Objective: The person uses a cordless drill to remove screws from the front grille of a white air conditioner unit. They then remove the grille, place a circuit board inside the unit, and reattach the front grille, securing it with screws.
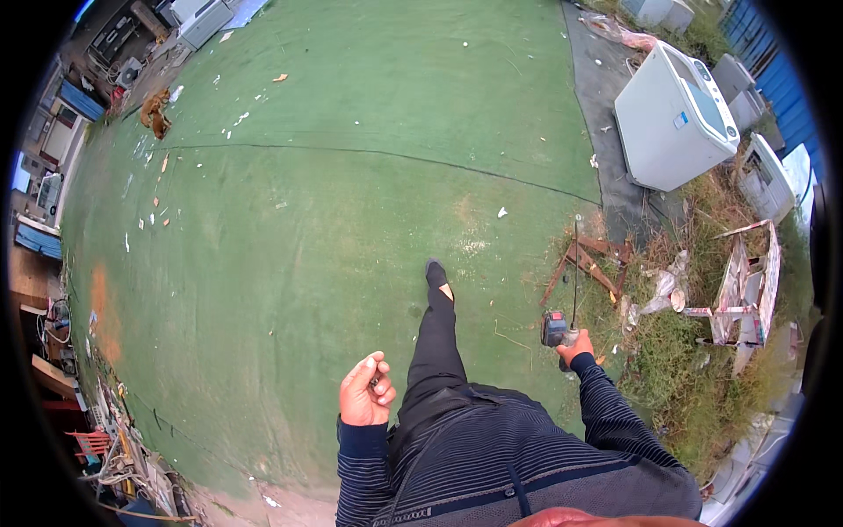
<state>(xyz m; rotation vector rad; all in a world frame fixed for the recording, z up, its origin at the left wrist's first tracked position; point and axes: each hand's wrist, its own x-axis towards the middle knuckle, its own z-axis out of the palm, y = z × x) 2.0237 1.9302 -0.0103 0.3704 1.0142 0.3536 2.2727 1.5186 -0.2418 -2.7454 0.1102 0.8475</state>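
Note:
My right hand is wrapped round the grip of a cordless drill with a dark battery pack, held low at my right side. A long thin bit points away from me, its far end over a rusty folded metal frame on the ground. In front of my body, my left hand is raised with its fingers curled in. Something small and dark shows between those fingers, too small to name. One dark shoe is stretched forward on the green floor covering.
A white twin-tub washing machine stands at the far right. Nearer lie a battered white-and-red frame and weeds. A brown dog is at the far left. Scrap and cables line the left edge; litter dots the covering.

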